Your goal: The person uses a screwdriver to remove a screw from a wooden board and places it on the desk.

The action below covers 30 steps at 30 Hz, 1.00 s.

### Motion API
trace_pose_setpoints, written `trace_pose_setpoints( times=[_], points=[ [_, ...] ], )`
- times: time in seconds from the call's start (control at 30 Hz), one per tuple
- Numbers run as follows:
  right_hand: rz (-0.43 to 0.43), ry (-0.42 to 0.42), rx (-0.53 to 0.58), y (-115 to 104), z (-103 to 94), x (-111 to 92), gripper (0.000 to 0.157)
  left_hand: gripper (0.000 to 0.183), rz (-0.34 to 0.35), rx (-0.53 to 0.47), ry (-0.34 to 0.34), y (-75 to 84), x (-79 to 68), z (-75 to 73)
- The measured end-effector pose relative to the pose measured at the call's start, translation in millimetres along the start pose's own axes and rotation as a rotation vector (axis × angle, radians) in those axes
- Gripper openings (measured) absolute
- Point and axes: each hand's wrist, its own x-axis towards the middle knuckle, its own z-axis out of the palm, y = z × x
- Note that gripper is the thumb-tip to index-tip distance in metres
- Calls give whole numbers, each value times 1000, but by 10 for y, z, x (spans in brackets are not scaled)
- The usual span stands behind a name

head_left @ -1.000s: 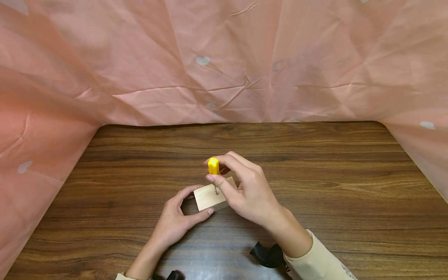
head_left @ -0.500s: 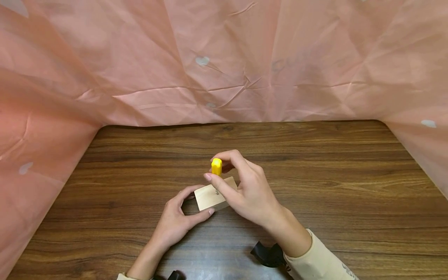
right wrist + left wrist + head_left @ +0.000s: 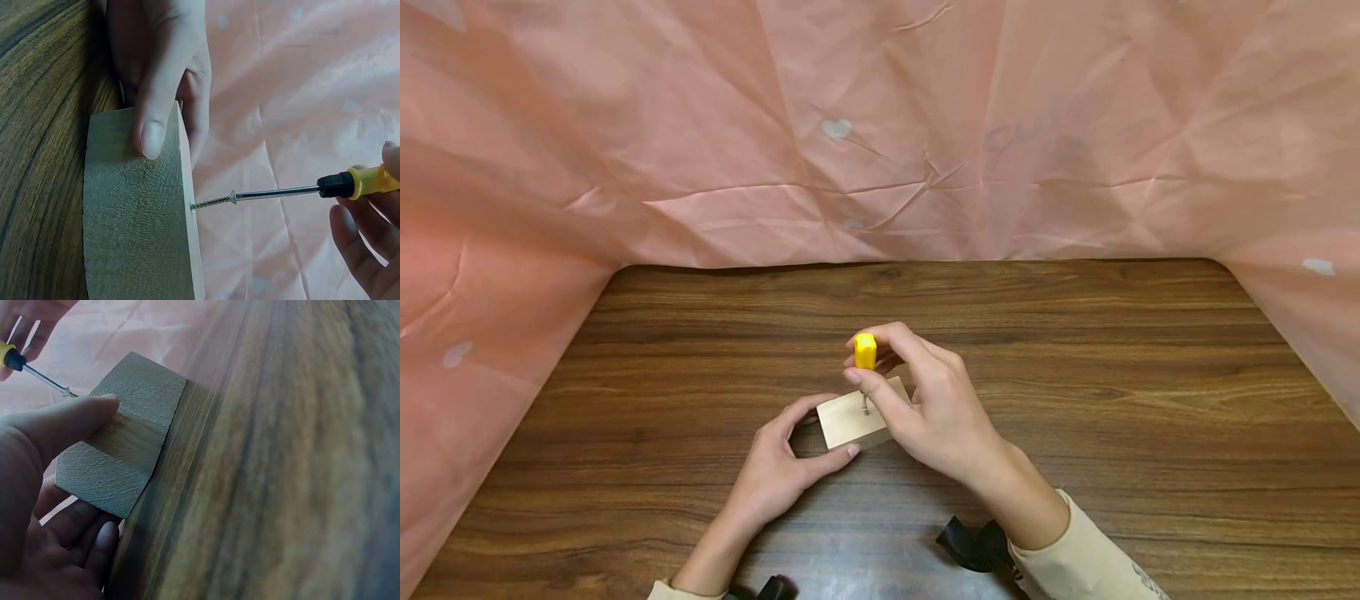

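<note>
A pale wooden block (image 3: 847, 421) rests on the table, gripped at its left end by my left hand (image 3: 778, 471), thumb on the near side and fingers behind. A screw (image 3: 214, 202) stands upright in the block's top face, much of its thread still showing. My right hand (image 3: 936, 408) holds a screwdriver (image 3: 865, 352) by its yellow handle between thumb and fingers. In the right wrist view the steel shaft (image 3: 278, 192) lines up with the screw, its tip at the screw head. The left wrist view shows my left thumb (image 3: 81, 419) across the block's side.
The brown wood-grain table (image 3: 1112, 375) spreads around the hands. A pink cloth (image 3: 880, 150) hangs along its back and both sides. Black straps (image 3: 973, 546) sit by the wrists at the near edge, beside beige sleeves (image 3: 1075, 550).
My right thumb and fingers have shifted around the yellow handle, and the screwdriver has moved slightly right. The left hand and the block stay in place.
</note>
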Motion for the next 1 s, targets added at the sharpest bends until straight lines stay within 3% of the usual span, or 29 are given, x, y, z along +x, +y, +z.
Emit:
trace_pose_setpoints(
  times=[0.23,0.63,1.0],
  points=[
    [-35,47,-44,2,-3,10,21,55,-4,-4,-9,0,2,-1],
    [0,6,-54,-13,-27,11,43,55,9,4,-4,-4,6,-11],
    [9,44,-38,-6,-16,8,35,55,-4,1,-5,9,-6,-9]
  ],
)
